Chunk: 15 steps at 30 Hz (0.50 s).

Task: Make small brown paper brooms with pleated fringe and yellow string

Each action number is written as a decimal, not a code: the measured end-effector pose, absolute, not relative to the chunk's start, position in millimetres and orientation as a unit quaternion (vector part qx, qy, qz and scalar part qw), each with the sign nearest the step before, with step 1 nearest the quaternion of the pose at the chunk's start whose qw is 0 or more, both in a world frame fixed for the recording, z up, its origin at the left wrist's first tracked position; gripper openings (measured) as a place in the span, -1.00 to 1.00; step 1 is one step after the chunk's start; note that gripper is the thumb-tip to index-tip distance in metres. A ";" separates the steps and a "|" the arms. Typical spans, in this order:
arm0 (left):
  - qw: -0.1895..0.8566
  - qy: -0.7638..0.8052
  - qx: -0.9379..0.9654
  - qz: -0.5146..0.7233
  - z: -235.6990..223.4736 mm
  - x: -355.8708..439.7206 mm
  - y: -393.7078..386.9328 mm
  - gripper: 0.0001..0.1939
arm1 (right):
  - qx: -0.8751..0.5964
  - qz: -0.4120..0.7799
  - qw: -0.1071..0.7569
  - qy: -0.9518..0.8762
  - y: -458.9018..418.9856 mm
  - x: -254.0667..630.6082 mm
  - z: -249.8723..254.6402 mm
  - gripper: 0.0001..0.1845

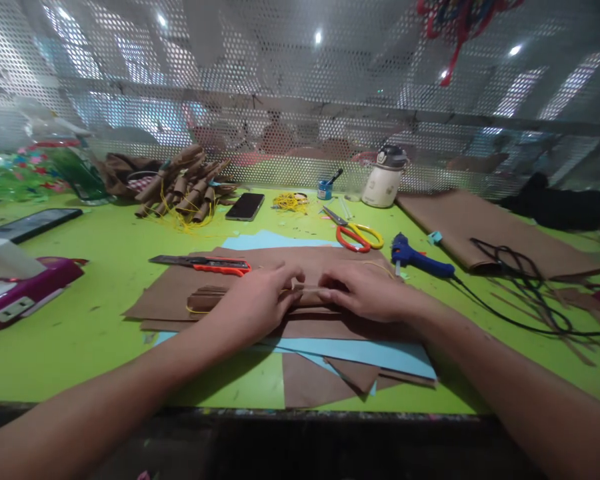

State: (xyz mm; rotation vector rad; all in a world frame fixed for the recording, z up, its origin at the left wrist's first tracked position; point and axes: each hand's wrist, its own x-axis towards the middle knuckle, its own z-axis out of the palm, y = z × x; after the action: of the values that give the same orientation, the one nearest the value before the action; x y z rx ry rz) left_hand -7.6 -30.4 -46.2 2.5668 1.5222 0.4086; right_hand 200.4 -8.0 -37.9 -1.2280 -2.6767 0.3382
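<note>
The left hand and right hand face each other, fingers curled and partly closed, each with thumb and fingertips on a narrow brown paper strip. The strip lies crosswise between them, above the stacked brown sheets. Beside the left hand, on the same stack, is a folded paper bundle with a yellow thread at its end. An orange-and-black box cutter lies behind that bundle. Light blue sheets show under the stack, at its near and far edges. Beyond the stack, on the green counter, are scissors with red and yellow handles; a blue glue gun lies to their right. Farther back stand a dark phone, tangled yellow thread, a small blue bottle and a white lidded jar. Brown paper rolls are piled at far left.
</note>
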 end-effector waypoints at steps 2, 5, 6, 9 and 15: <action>0.062 0.494 0.859 0.119 -44.7 -6.5 -30.6 -0.77 | -0.413 0.120 0.089 -0.898 -7.4 200.1 -38.2 -0.81; 0.054 0.490 0.864 0.103 -43.9 -6.0 -29.3 -0.73 | -0.408 0.120 0.079 -0.902 -6.6 199.6 -37.5 -0.80; 0.051 0.490 0.864 0.100 -44.0 -6.0 -28.6 -0.72 | -0.405 0.119 0.075 -0.903 -6.4 199.4 -37.1 -0.80; 0.047 0.488 0.867 0.092 -44.8 -6.3 -26.7 -0.69 | -0.400 0.124 0.072 -0.905 -5.7 199.5 -36.8 -0.79; 0.067 0.493 0.864 0.076 -43.2 -6.3 -23.9 -0.67 | -0.411 0.151 0.103 -0.893 -1.2 203.1 -43.9 -0.79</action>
State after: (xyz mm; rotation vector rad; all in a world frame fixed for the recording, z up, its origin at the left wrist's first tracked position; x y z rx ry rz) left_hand -6.3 -23.9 -43.2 2.6060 1.4852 0.2287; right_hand 203.1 -1.2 -43.9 -1.2137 -2.6352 0.4468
